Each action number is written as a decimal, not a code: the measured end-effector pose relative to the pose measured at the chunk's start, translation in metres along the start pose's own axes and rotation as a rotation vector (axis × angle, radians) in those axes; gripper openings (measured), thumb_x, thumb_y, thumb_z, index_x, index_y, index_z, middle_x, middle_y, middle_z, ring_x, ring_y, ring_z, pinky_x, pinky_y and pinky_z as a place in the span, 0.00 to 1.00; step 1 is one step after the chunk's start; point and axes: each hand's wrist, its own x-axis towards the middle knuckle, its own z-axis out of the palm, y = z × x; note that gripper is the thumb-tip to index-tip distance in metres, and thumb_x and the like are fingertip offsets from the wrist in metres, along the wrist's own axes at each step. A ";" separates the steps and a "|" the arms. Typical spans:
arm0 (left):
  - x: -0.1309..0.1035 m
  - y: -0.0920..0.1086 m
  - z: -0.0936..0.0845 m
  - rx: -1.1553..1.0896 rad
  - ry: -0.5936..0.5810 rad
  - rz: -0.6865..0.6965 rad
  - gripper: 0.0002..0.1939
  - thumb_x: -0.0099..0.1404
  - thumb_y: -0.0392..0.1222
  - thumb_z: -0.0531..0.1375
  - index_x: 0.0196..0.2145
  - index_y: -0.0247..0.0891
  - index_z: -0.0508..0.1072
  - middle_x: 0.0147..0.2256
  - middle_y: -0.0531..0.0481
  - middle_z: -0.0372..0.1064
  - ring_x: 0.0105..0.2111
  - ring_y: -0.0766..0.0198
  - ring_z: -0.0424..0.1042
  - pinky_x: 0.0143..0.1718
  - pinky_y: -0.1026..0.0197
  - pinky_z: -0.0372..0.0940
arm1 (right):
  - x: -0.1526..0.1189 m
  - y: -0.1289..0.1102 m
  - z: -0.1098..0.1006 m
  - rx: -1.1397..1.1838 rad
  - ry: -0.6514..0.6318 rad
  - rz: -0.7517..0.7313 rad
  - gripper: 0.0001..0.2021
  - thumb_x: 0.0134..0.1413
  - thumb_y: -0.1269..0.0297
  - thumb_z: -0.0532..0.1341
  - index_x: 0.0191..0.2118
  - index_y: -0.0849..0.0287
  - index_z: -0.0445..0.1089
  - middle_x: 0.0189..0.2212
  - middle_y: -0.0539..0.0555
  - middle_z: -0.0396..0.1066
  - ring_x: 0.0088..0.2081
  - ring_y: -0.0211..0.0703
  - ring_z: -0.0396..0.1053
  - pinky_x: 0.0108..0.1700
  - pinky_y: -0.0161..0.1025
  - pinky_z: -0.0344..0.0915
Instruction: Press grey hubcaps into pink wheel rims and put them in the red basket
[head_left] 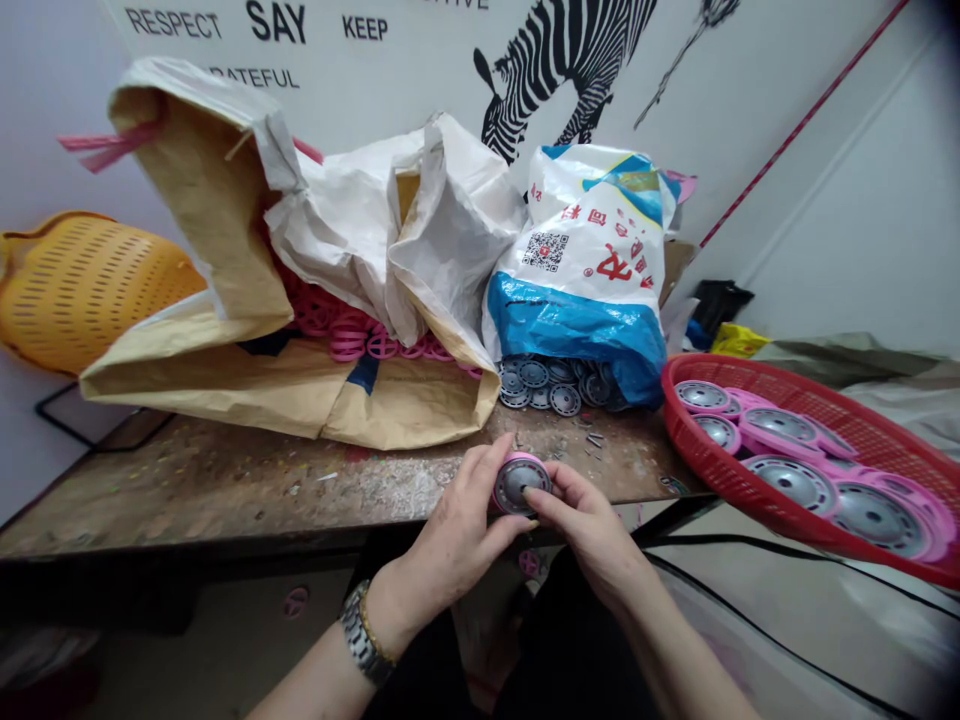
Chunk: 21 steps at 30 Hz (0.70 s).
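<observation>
Between my two hands, over the front edge of the worn table, is a small wheel (521,484) with a grey disc face and a pink rim. My left hand (466,510) grips it from the left, fingers behind the rim and thumb below. On the right side my right hand (589,520) holds the rim, its thumb pressed on the grey face. Pink wheel parts (360,338) lie in the open paper-lined sack (405,400) behind my hands. Grey discs (564,399) spill from the mouth of the blue and white bag (577,315).
A red basket (720,480) at the right holds several pink and grey wheels (787,482). An orange basket (97,290) lies at the far left. Small metal pins (594,440) are scattered on the table (247,490). Pink pieces lie on the floor below.
</observation>
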 end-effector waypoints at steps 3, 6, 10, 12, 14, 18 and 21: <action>0.003 0.006 -0.004 -0.173 -0.057 -0.184 0.23 0.71 0.45 0.58 0.61 0.40 0.63 0.55 0.40 0.67 0.52 0.53 0.70 0.52 0.51 0.71 | -0.002 -0.004 0.001 -0.073 0.057 -0.070 0.16 0.48 0.52 0.70 0.39 0.57 0.75 0.35 0.52 0.77 0.38 0.45 0.71 0.42 0.39 0.66; 0.004 0.009 -0.004 -0.355 -0.122 -0.310 0.20 0.72 0.49 0.54 0.57 0.40 0.66 0.46 0.44 0.71 0.36 0.60 0.74 0.34 0.59 0.74 | -0.007 -0.005 0.003 -0.118 0.074 -0.115 0.14 0.49 0.53 0.69 0.37 0.57 0.75 0.33 0.51 0.75 0.37 0.45 0.70 0.41 0.38 0.65; 0.003 0.011 0.001 -0.399 -0.120 -0.355 0.15 0.72 0.49 0.54 0.48 0.38 0.71 0.35 0.51 0.69 0.27 0.65 0.71 0.28 0.64 0.71 | -0.014 -0.003 0.007 -0.172 0.064 -0.153 0.11 0.55 0.55 0.65 0.38 0.57 0.75 0.34 0.50 0.74 0.38 0.43 0.69 0.42 0.37 0.64; 0.002 0.011 0.004 -0.398 -0.105 -0.344 0.14 0.72 0.50 0.53 0.45 0.38 0.72 0.33 0.51 0.68 0.27 0.65 0.71 0.27 0.64 0.70 | -0.018 -0.002 0.008 -0.205 0.074 -0.181 0.10 0.58 0.56 0.63 0.38 0.56 0.75 0.34 0.50 0.73 0.38 0.43 0.69 0.42 0.36 0.64; 0.000 0.010 0.007 -0.390 -0.071 -0.332 0.13 0.72 0.49 0.54 0.41 0.38 0.72 0.32 0.52 0.67 0.27 0.66 0.70 0.26 0.65 0.68 | -0.020 0.000 0.010 -0.235 0.099 -0.195 0.09 0.58 0.57 0.62 0.38 0.56 0.75 0.33 0.49 0.73 0.37 0.43 0.69 0.41 0.36 0.64; -0.004 0.007 0.014 -0.374 -0.007 -0.318 0.13 0.72 0.48 0.54 0.36 0.38 0.72 0.29 0.53 0.64 0.26 0.67 0.67 0.24 0.67 0.65 | -0.022 0.007 0.013 -0.248 0.161 -0.197 0.07 0.57 0.58 0.63 0.34 0.56 0.75 0.30 0.49 0.72 0.35 0.43 0.68 0.39 0.36 0.63; -0.006 0.004 0.019 -0.394 0.005 -0.353 0.13 0.71 0.49 0.55 0.35 0.38 0.71 0.28 0.54 0.63 0.24 0.68 0.66 0.22 0.67 0.65 | -0.020 0.011 0.013 -0.220 0.168 -0.198 0.08 0.55 0.58 0.64 0.33 0.57 0.75 0.29 0.49 0.72 0.34 0.43 0.67 0.39 0.36 0.64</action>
